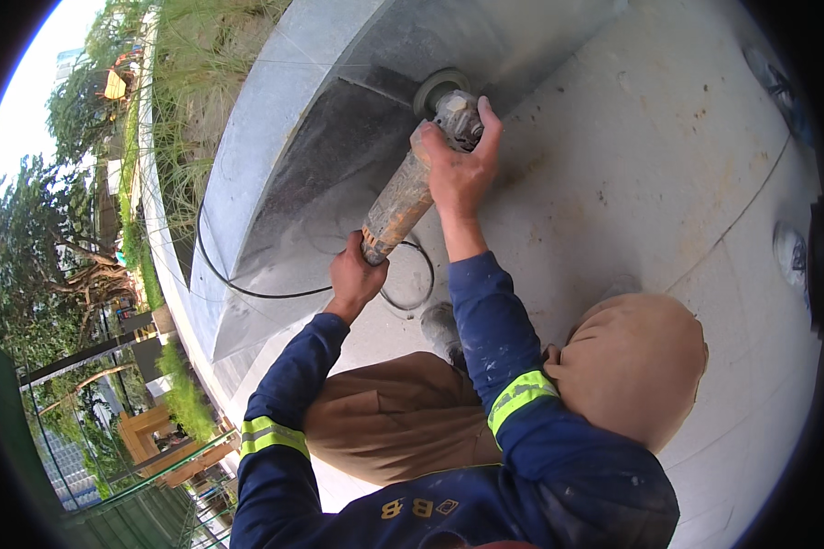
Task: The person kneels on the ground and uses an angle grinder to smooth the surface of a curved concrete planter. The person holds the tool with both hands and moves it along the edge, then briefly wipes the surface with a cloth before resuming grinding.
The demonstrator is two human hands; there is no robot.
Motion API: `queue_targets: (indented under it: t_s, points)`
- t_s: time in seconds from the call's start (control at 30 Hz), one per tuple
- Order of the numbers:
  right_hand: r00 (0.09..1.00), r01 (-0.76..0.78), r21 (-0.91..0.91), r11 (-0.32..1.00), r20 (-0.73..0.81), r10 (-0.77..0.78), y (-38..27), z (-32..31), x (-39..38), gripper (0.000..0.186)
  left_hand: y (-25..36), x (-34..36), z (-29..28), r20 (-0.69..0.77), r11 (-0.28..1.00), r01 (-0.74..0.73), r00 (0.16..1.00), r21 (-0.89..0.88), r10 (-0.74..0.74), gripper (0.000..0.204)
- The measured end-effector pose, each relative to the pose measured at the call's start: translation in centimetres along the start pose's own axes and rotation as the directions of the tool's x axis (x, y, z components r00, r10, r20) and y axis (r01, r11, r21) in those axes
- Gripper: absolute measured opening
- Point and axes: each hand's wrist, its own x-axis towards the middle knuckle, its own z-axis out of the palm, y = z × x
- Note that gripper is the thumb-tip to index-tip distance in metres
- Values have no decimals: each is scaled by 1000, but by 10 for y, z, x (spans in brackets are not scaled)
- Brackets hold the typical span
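Both of my hands hold a worn, dusty angle grinder [399, 203] with an orange-brown body. My left hand [355, 277] wraps round its rear end, by the cord. Up near the metal gear head, my right hand [460, 165] grips with the thumb and fingers on either side. The round grinding disc [441, 89] is at the side face of a grey stone ledge [275, 119], beside a dark joint line. Whether the disc touches the stone or spins, I cannot tell. A black power cord [265, 295] runs from the grinder's rear, loops, and passes over the ledge.
A pale, stained floor [650, 174] spreads to the right of the ledge. My bent knees in brown trousers [403, 416] are close below my arms. Shoes [790, 252] show at the right edge. Grassy plants [197, 101] grow behind the ledge, with trees [27, 238] farther left.
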Motion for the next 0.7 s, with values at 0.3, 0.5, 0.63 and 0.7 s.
queue_targets:
  t_s: [0.3, 0.5, 0.63, 0.7]
  points:
    - [998, -56, -138, 989, -33, 51, 9, -19, 17, 77, 23, 5, 19, 124, 995, 86, 989, -42, -81, 42]
    - [996, 84, -90, 992, -6, -85, -4, -8, 14, 75, 18, 5, 20, 7, 996, 44, 999, -81, -43, 42]
    - [986, -158, -68, 985, -60, 155, 44, -30, 29, 78, 22, 10, 37, 135, 996, 85, 987, -8, -84, 44]
    - [987, -155, -144, 977, -73, 145, 59, -37, 32, 78, 21, 11, 51, 173, 996, 85, 981, -4, -83, 45]
